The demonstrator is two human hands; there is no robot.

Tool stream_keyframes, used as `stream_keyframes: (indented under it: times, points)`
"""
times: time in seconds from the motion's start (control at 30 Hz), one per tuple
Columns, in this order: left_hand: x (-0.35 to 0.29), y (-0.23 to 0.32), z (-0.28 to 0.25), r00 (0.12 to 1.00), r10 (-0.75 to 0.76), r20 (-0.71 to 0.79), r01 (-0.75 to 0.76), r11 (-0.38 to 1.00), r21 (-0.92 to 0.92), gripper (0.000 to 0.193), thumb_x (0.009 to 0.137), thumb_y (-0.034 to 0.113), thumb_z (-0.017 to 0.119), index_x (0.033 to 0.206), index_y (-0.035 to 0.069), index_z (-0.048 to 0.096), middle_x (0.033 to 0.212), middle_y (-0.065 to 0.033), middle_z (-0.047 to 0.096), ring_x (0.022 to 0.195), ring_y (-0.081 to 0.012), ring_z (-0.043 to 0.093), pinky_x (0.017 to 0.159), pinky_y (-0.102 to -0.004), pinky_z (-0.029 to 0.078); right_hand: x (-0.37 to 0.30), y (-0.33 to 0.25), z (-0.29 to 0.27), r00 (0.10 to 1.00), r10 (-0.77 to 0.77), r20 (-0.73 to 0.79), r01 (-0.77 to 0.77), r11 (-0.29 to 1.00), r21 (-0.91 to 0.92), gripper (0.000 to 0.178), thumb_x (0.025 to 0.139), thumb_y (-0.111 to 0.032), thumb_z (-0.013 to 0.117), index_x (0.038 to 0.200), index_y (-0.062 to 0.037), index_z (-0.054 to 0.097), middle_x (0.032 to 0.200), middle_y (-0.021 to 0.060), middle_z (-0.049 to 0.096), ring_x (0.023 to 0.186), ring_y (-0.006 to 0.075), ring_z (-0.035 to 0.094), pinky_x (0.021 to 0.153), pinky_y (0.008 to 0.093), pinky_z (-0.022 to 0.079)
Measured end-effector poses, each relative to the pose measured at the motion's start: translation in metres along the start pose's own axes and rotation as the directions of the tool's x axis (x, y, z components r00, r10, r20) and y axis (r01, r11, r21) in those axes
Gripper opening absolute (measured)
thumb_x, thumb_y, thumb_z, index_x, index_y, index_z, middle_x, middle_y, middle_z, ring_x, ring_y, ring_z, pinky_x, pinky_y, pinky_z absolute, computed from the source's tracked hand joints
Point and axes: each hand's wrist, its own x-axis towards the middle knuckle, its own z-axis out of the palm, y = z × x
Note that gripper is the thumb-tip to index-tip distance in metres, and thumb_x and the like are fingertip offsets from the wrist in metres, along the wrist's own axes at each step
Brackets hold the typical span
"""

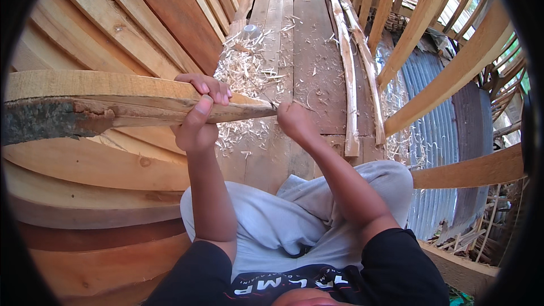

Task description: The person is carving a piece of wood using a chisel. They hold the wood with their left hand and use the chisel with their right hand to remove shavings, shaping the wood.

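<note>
A long wooden board point(107, 92) with dark bark along part of its near edge reaches in from the left and narrows to a pale tip. My left hand point(197, 118) is wrapped round it near its narrow end, thumb on the near side and fingers over the top. At the tip, my right hand point(293, 120) is closed in a fist. A thin dark sliver point(271, 102) shows between that fist and the wood; its kind is too small to tell, and the fist hides the rest.
Pale wood shavings point(243, 71) cover much of the plank floor point(310, 68) ahead, around a small clear cup point(250, 32). Two long strips point(347, 73) lie to the right, beside slatted railing point(416, 17). Stacked boards point(102, 164) line my left. Corrugated metal sheets point(433, 102) lie beyond the railing.
</note>
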Motion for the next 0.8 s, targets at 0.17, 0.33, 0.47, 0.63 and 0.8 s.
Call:
stream_keyframes:
  times: [0.17, 0.33, 0.47, 0.63, 0.8]
  points:
    - [-0.004, -0.001, -0.003, 0.999, 0.021, 0.047, -0.024, 0.997, 0.072, 0.026, 0.08, 0.019, 0.058, 0.099, 0.006, 0.046, 0.081, -0.0099, 0.05, 0.075, -0.0207, 0.05, 0.078, -0.0386, 0.041, -0.012, -0.008, -0.008, 0.993, -0.117, 0.033, 0.118, 0.992, -0.04, 0.053, 0.095, -0.03, 0.032, 0.083, 0.007, 0.067, 0.084, 0.0303, 0.064, 0.083, 0.0464, 0.063, 0.08, 0.0526, 0.048]
    - [-0.002, -0.002, 0.011, 1.0, 0.011, 0.006, -0.012, 0.995, 0.102, 0.026, 0.079, 0.017, 0.057, 0.099, 0.006, 0.046, 0.081, -0.01, 0.051, 0.075, -0.0207, 0.05, 0.079, -0.0388, 0.041, -0.012, 0.0, -0.007, 0.993, -0.121, -0.012, 0.12, 0.991, -0.065, 0.053, 0.094, -0.031, 0.032, 0.078, 0.0059, 0.066, 0.08, 0.029, 0.064, 0.08, 0.0461, 0.063, 0.078, 0.0529, 0.048]
    - [-0.003, -0.002, 0.011, 0.999, -0.006, 0.037, 0.002, 0.996, 0.085, 0.026, 0.079, 0.016, 0.057, 0.099, 0.006, 0.046, 0.082, -0.0102, 0.05, 0.076, -0.0204, 0.05, 0.079, -0.0388, 0.041, 0.007, 0.022, 0.004, 0.999, -0.047, 0.014, 0.047, 0.999, 0.004, 0.054, 0.094, -0.033, 0.033, 0.081, 0.007, 0.067, 0.085, 0.0307, 0.064, 0.084, 0.047, 0.063, 0.081, 0.0542, 0.047]
    - [-0.002, -0.004, 0.008, 0.998, 0.024, 0.055, -0.025, 0.999, 0.025, 0.025, 0.076, 0.008, 0.057, 0.098, 0.003, 0.046, 0.082, -0.011, 0.051, 0.077, -0.0195, 0.051, 0.08, -0.0382, 0.043, -0.009, -0.006, -0.011, 0.996, -0.083, 0.024, 0.085, 0.993, -0.078, 0.051, 0.094, -0.032, 0.034, 0.085, 0.0049, 0.068, 0.086, 0.0276, 0.066, 0.082, 0.0453, 0.064, 0.08, 0.053, 0.049]
    - [-0.005, -0.005, 0.013, 0.999, 0.011, 0.03, -0.012, 1.0, 0.025, 0.026, 0.076, 0.01, 0.057, 0.098, 0.003, 0.046, 0.081, -0.0115, 0.051, 0.076, -0.0201, 0.05, 0.08, -0.0384, 0.043, -0.003, 0.016, -0.006, 0.987, -0.16, 0.011, 0.16, 0.985, -0.07, 0.054, 0.094, -0.032, 0.032, 0.081, 0.0072, 0.067, 0.088, 0.0328, 0.064, 0.084, 0.0493, 0.062, 0.082, 0.0539, 0.048]
